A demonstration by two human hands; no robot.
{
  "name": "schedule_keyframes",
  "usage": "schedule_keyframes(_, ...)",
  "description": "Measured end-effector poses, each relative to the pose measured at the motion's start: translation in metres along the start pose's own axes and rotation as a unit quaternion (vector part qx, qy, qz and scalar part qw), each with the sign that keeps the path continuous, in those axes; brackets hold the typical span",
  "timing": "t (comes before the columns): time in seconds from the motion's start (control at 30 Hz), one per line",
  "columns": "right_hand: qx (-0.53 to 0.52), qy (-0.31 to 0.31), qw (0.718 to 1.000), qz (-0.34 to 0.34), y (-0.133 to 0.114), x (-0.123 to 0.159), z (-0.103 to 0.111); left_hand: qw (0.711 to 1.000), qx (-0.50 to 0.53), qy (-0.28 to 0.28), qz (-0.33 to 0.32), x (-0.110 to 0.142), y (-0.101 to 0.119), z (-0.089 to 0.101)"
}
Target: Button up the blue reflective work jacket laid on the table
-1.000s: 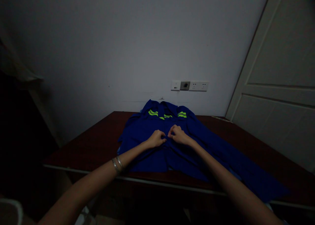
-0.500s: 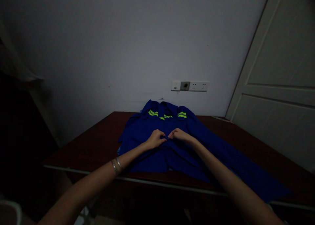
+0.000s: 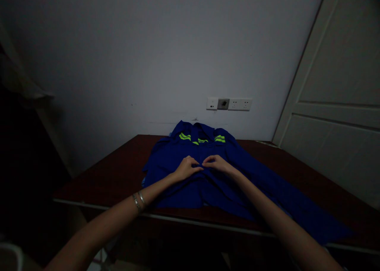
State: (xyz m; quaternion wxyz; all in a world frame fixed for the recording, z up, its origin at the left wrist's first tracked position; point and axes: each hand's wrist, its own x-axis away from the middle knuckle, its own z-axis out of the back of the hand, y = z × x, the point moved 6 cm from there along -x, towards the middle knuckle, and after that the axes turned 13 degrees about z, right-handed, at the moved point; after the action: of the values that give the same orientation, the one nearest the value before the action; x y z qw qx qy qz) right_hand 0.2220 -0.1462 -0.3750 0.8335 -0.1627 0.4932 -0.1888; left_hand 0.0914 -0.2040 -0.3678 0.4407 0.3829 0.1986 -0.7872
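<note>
A dark blue jacket (image 3: 175,154) with yellow-green reflective stripes lies spread on a table, its collar end toward the wall. My left hand (image 3: 187,168) pinches the cloth at the middle of the front, thumb and fingers almost closed. Right beside it, my right hand (image 3: 218,163) grips the other side of the same front opening. The fingertips of both hands nearly meet there. Whatever small fastening lies between them is too dark to make out. One sleeve stretches to the lower right, past my right forearm.
The dark red-brown table (image 3: 118,168) has a pale front edge and stands against a grey wall. Sockets and switches (image 3: 229,104) are set in the wall above it. A pale panelled door (image 3: 332,85) stands at the right. The lower left is very dark.
Both hands stay at the same spot on the jacket front. The fingers have shifted slightly; the right thumb and fingers sit a little differently on the cloth.
</note>
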Motion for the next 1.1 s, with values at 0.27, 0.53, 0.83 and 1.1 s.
schedule_keyframes(0.27,0.154,0.009,0.975,0.162,-0.028,0.043,0.011,0.999,-0.006,-0.045,-0.012,0.030,-0.004,0.028)
schedule_keyframes(0.53,0.302,-0.033,0.926,0.224,-0.043,0.082,-0.005,0.988,-0.131,-0.058,-0.065,0.062,0.010,0.032)
schedule_keyframes(0.83,0.314,-0.047,0.917,0.241,-0.057,0.076,-0.003,0.957,-0.262,-0.077,-0.101,0.067,0.019,0.013)
schedule_keyframes(1.1,0.156,-0.134,0.955,0.213,-0.073,0.069,0.000,0.996,-0.050,-0.069,0.031,0.040,-0.019,0.038)
